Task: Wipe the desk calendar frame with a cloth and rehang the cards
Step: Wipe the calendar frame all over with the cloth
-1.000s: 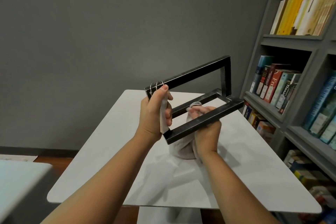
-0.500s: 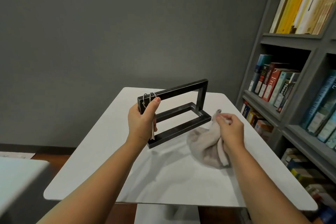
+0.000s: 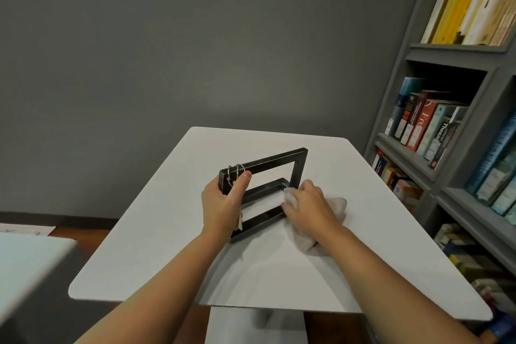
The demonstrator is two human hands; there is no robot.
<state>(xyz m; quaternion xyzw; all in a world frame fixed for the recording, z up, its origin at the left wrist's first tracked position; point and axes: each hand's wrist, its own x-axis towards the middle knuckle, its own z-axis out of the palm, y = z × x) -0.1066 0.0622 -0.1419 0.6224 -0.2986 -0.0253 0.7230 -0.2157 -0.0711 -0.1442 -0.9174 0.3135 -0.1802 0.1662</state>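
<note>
Your left hand [image 3: 222,204] wraps its fingers round the left post of the frame [image 3: 270,161], upright on the table [image 3: 167,232], pinning the cards [image 3: 239,221]. Your right hand [image 3: 310,204] curls its fingers over the cloth [image 3: 305,244] at the frame's right base corner.

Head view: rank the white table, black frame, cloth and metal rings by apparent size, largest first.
1. white table
2. black frame
3. cloth, though the right hand covers part of it, so its gap to the frame is unsure
4. metal rings, smallest by far
</note>
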